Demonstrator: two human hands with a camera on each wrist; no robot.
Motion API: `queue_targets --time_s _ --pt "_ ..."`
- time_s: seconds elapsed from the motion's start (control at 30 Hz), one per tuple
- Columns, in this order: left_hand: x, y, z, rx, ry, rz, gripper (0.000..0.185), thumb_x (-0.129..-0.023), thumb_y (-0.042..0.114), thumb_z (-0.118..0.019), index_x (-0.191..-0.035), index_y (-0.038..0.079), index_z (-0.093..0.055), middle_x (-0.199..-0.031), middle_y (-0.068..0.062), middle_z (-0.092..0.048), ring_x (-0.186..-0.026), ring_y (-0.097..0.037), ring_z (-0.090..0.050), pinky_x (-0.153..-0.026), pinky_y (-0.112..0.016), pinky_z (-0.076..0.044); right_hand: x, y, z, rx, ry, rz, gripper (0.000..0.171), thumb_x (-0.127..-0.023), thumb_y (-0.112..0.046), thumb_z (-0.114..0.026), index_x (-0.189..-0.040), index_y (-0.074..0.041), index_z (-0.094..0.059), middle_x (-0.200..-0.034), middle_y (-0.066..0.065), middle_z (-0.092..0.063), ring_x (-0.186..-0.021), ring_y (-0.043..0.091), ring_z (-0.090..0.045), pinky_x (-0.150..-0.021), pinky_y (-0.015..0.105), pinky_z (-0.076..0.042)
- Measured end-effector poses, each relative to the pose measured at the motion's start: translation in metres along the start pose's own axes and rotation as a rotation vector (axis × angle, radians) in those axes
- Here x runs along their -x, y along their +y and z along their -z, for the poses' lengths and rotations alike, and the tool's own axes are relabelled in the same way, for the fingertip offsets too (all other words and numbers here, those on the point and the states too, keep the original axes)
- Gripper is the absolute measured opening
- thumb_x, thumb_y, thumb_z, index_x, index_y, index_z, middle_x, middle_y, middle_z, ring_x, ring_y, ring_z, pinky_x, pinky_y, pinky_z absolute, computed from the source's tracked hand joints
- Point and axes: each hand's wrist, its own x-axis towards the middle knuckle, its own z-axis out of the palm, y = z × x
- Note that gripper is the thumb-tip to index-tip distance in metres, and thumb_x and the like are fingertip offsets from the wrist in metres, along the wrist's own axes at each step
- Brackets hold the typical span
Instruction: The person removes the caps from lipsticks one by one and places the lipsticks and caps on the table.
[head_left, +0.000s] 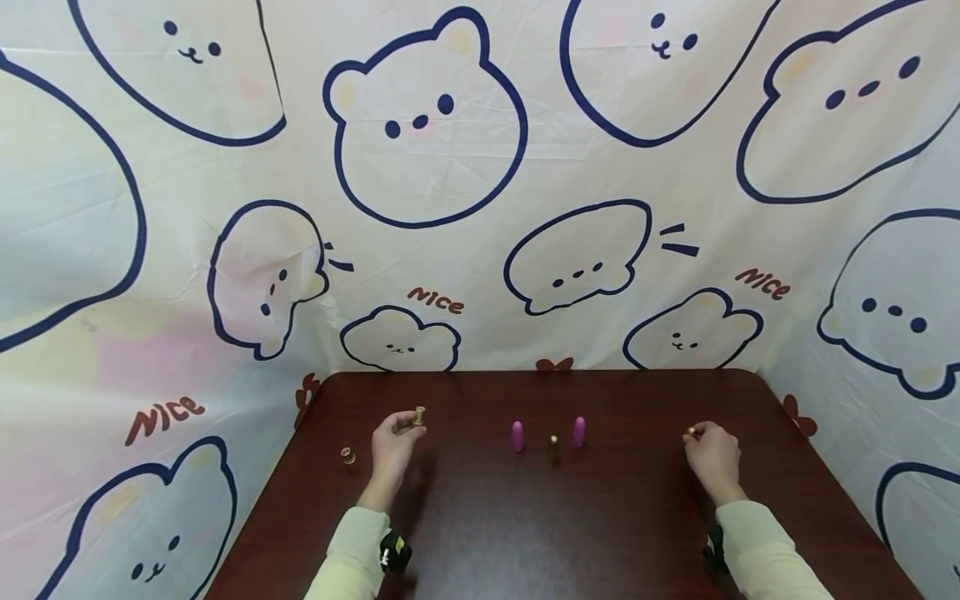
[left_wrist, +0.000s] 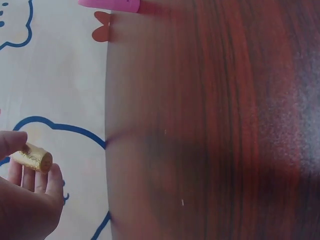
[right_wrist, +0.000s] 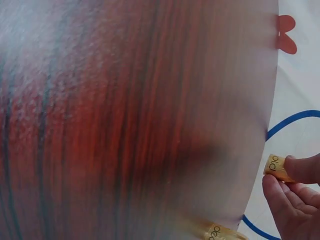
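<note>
The left hand (head_left: 393, 452) pinches a short, shiny gold cylinder (left_wrist: 36, 158) while the right hand (head_left: 714, 457) pinches a lettered gold cylinder (right_wrist: 274, 165).

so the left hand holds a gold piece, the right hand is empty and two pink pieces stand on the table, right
Not quite: the right hand isn't empty; it pinches a gold piece too, as the right wrist view shows. The rest is right: the left hand holds its own gold piece, and two pink pieces stand on the table.

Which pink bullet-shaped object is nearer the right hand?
The pink bullet-shaped object farther right, nearer the right hand; the other pink one stands farther left.
</note>
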Motion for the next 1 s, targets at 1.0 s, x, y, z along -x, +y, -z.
queue_targets --time_s 1.0 --pt "-0.019 -0.028 0.006 -0.155 0.219 0.027 0.023 -0.076 -0.008 -0.07 -0.097 -0.006 -0.062 -0.093 -0.019 -0.064 -0.088 -0.031 -0.061 -0.063 -0.022 -0.046 0.001 0.012 -0.007 0.044 -0.118 0.001 0.018 -0.091 0.001 -0.057 -0.098 0.017 -0.062 -0.089 0.032 -0.063 -0.085 0.048 -0.059 -0.099 0.071 -0.023"
